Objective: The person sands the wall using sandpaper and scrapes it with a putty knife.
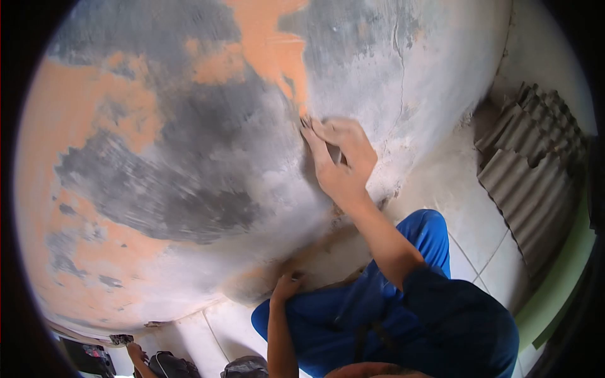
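My right hand (pixel 345 151) is raised to the wall (pixel 271 157), its thumb and fingers pinched together at the lower end of a peach-orange strip. Something small and dark (pixel 305 121) shows at the fingertips, too small to name. Grey, whitish and orange patches cover the wall's surface. Low down beside my blue-trousered knee, my left hand (pixel 288 287) is close to the wall's base with its fingers curled. A dark spot shows by those fingers; what they hold, if anything, is not clear.
Corrugated grey sheets (pixel 535 157) are stacked at the right on the white tiled floor (pixel 495 252). A thin crack (pixel 401 69) runs down the wall. At lower left, another person's hand (pixel 135 351) is near the wall's foot, with dark bags (pixel 170 365) beside it.
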The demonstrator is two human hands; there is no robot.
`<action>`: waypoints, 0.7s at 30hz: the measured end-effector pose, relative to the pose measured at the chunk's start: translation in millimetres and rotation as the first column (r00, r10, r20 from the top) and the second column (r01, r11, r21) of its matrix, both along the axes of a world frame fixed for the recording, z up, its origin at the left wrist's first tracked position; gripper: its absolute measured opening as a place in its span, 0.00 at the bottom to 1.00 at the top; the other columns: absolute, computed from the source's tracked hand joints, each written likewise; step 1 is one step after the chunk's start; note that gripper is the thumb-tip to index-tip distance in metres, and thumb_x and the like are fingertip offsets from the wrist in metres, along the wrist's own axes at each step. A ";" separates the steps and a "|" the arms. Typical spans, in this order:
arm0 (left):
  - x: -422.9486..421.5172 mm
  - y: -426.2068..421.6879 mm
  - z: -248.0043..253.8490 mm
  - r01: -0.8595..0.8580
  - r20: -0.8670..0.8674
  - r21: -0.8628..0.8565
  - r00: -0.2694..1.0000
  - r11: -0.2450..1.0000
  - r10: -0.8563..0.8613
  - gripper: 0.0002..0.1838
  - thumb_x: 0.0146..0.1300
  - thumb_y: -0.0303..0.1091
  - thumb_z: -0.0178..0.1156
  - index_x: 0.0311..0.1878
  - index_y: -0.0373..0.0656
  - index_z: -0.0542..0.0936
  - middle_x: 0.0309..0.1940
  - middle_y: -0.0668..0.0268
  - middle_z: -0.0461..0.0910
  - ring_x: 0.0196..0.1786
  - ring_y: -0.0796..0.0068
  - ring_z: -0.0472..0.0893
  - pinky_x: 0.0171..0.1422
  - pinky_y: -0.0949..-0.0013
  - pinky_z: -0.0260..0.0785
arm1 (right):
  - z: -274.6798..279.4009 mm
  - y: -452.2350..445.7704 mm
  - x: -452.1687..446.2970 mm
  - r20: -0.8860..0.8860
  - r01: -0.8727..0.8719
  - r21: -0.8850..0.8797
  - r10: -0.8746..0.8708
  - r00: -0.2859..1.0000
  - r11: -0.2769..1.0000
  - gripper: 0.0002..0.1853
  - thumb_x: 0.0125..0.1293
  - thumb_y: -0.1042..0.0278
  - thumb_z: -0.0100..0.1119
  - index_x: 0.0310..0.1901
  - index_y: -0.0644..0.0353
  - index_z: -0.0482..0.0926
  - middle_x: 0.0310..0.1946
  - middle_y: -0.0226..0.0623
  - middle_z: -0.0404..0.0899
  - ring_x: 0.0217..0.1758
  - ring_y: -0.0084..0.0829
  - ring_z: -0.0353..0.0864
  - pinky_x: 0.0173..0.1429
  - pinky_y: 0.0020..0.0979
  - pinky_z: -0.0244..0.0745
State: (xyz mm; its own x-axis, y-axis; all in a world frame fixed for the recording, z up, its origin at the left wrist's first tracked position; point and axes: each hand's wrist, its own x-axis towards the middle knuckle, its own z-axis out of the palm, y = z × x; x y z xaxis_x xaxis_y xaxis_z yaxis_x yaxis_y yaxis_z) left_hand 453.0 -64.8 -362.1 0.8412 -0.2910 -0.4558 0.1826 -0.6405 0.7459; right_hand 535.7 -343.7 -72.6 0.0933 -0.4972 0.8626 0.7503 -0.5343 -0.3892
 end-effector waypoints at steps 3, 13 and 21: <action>5.5 -3.5 -4.9 0.000 0.102 0.031 0.995 1.000 -0.003 0.24 0.59 0.48 0.68 0.47 0.34 0.83 0.38 0.52 0.86 0.41 0.60 0.86 0.49 0.62 0.76 | -4.0 3.1 3.6 0.030 -0.082 0.061 0.080 0.996 0.995 0.10 0.53 0.85 0.72 0.38 0.65 0.84 0.33 0.39 0.81 0.31 0.23 0.79 0.33 0.22 0.71; 2.8 -8.9 9.2 -0.016 0.111 0.088 0.994 0.996 0.006 0.24 0.60 0.49 0.67 0.46 0.35 0.83 0.39 0.52 0.86 0.42 0.59 0.86 0.50 0.61 0.76 | -4.2 5.9 4.8 0.059 -0.041 0.104 0.035 0.998 0.994 0.10 0.51 0.85 0.73 0.35 0.66 0.85 0.32 0.40 0.81 0.32 0.25 0.80 0.36 0.21 0.72; -2.9 -13.8 9.8 0.034 0.134 0.152 0.989 0.988 -0.055 0.23 0.60 0.47 0.67 0.45 0.34 0.83 0.37 0.51 0.86 0.39 0.58 0.86 0.48 0.60 0.76 | 42.7 -0.1 8.8 0.104 0.027 0.008 -0.028 0.994 1.000 0.10 0.51 0.87 0.72 0.35 0.67 0.84 0.31 0.42 0.82 0.32 0.26 0.81 0.36 0.22 0.73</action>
